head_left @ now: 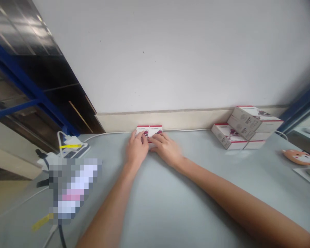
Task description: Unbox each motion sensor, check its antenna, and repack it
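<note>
Two small white cardboard boxes with red edges, a left box [142, 127] and a right box [155, 128], stand side by side on the grey table near the wall. My left hand [137, 146] is closed on the left box, its fingers at the outer side and its thumb towards the middle. Across the right box lie the curled fingers of my right hand [167, 148], with the thumb at the near face. Both hands cover much of the boxes' near parts.
At the right, several larger white-and-red boxes [244, 129] are stacked by the wall. Power strips [77, 151] with plugs and cables lie left, one partly pixelated. A white cable [188, 130] runs along the wall. An orange-and-white animal-shaped item [298, 157] lies far right.
</note>
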`<state>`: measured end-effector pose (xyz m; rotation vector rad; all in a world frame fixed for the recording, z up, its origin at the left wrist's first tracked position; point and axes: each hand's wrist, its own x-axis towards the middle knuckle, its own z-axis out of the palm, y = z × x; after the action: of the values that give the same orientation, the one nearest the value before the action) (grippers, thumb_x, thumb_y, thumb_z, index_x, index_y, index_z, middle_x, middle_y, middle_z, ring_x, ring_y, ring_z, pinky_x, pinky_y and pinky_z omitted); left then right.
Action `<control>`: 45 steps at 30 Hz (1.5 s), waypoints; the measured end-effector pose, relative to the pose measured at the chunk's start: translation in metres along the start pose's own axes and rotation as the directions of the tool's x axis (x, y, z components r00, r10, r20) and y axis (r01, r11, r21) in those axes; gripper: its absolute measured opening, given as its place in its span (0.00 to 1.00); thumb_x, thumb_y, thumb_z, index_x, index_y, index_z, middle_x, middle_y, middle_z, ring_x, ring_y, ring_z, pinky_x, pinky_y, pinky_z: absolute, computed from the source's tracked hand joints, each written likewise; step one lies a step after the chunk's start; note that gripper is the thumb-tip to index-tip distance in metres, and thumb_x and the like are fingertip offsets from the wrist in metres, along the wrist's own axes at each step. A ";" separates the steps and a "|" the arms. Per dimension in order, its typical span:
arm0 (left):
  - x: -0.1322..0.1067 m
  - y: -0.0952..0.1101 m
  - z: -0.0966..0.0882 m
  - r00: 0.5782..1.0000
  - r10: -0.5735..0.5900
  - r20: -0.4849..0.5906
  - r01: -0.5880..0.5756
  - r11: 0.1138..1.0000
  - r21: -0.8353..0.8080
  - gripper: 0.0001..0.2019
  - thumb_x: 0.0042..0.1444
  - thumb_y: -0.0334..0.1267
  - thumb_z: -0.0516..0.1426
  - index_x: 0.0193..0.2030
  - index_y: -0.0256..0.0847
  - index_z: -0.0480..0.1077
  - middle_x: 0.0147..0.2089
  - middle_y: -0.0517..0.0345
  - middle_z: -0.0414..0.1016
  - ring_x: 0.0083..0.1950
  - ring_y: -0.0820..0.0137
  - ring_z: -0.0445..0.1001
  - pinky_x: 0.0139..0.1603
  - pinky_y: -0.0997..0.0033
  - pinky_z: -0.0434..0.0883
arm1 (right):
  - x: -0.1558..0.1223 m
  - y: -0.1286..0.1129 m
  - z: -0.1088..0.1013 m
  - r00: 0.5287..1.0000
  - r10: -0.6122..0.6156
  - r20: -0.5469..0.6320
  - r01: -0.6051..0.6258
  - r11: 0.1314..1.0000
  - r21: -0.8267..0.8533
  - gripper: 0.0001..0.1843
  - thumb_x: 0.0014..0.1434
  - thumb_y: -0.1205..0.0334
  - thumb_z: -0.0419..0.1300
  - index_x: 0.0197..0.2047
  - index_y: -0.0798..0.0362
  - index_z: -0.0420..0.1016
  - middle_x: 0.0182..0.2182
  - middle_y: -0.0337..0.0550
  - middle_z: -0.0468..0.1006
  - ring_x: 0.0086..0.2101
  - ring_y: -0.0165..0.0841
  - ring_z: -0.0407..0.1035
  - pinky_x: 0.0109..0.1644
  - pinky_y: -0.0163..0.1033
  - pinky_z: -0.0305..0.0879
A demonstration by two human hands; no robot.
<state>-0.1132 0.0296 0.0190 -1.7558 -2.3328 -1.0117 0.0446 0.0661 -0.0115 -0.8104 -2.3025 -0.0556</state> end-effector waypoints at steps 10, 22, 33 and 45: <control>-0.005 0.004 0.005 0.997 0.068 0.025 -0.069 0.997 0.044 0.20 0.69 0.43 0.53 0.64 0.49 0.77 0.72 0.49 0.69 0.62 0.51 0.77 0.61 0.54 0.76 | -0.008 0.006 -0.007 0.998 0.062 0.024 -0.064 0.990 0.125 0.19 0.68 0.65 0.64 0.61 0.47 0.78 0.57 0.51 0.78 0.58 0.48 0.68 0.53 0.51 0.77; -0.012 0.022 0.004 0.946 0.296 -0.134 -0.283 0.953 0.107 0.17 0.70 0.36 0.51 0.56 0.41 0.80 0.66 0.37 0.69 0.72 0.46 0.62 0.74 0.41 0.58 | -0.083 0.124 -0.140 0.933 0.361 0.003 -0.347 0.899 -0.267 0.21 0.69 0.64 0.54 0.61 0.56 0.77 0.60 0.61 0.75 0.64 0.55 0.65 0.66 0.64 0.64; -0.080 0.077 0.013 0.697 0.717 0.017 -0.670 0.658 -0.343 0.15 0.67 0.26 0.52 0.50 0.44 0.78 0.61 0.46 0.72 0.59 0.61 0.76 0.60 0.59 0.75 | -0.119 0.125 -0.148 0.828 0.560 -0.024 -0.520 0.751 -0.407 0.18 0.69 0.54 0.56 0.58 0.52 0.74 0.55 0.56 0.77 0.55 0.50 0.73 0.58 0.52 0.70; -0.081 0.078 0.015 0.771 0.588 0.243 -0.365 0.722 -0.587 0.14 0.70 0.31 0.50 0.50 0.46 0.77 0.52 0.51 0.76 0.43 0.70 0.79 0.47 0.68 0.77 | -0.111 0.116 -0.158 0.656 0.754 -0.048 -0.754 0.651 -0.082 0.38 0.59 0.42 0.67 0.68 0.46 0.66 0.51 0.55 0.78 0.42 0.50 0.78 0.44 0.52 0.74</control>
<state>-0.0115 -0.0196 0.0098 -2.8505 -1.6320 -1.3286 0.2673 0.0603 0.0200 -1.7621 -1.7775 0.2096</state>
